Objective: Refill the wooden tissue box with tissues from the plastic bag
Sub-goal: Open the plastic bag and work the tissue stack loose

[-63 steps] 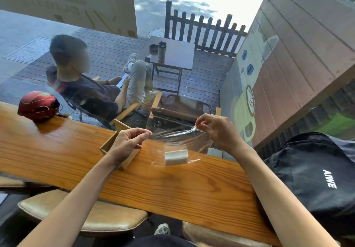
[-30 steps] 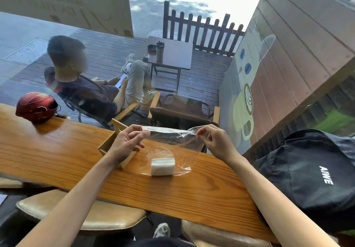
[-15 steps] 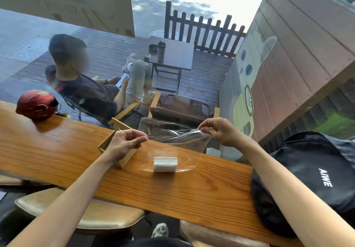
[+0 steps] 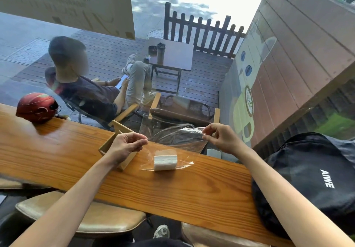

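Near frame centre, left hand [image 4: 124,147] & right hand [image 4: 221,138] each pinched an edge of the clear plastic bag [image 4: 172,141], stretched between them above the long wooden counter [image 4: 57,150]. White tissue stack [image 4: 165,159] lay inside bag's lower end, on counter. Light wooden tissue box [image 4: 115,139] sat partly behind left hand, just left of bag.

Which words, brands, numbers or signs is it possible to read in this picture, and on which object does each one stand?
"AIWE": white letters on the black bag at the right end of the wooden counter.
Pale lines of writing on the large board at the upper left: too faint and blurred to read.
No text shows on the wooden tissue box, the plastic bag or the red helmet.
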